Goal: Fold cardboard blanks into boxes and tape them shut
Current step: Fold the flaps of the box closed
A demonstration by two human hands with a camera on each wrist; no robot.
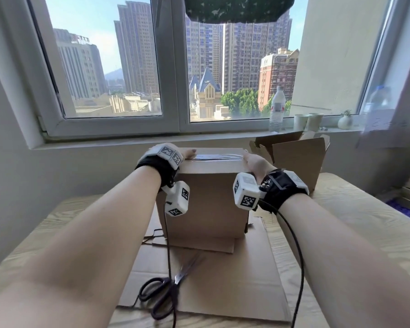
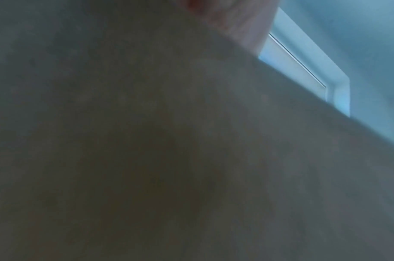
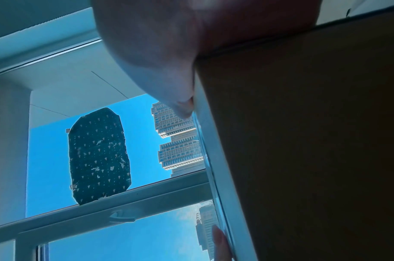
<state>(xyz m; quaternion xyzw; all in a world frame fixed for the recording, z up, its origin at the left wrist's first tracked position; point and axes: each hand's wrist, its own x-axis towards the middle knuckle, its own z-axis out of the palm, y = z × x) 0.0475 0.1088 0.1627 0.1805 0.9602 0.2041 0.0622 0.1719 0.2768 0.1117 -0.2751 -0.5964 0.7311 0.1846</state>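
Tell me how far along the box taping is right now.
Done: the front box stands folded, with clear tape along its top seam. In hand: the left hand and right hand press on the two ends of that top, seemingly smoothing the tape. Left: the box behind has its flaps open, and flat blanks lie under the scissors.

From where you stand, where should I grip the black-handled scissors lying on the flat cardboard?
Take the black-handled scissors by their handle loops, from the near side. The loops point toward you while the closed blades point away toward the taped brown cardboard box. They lie flat on the cardboard blank, so come from above.
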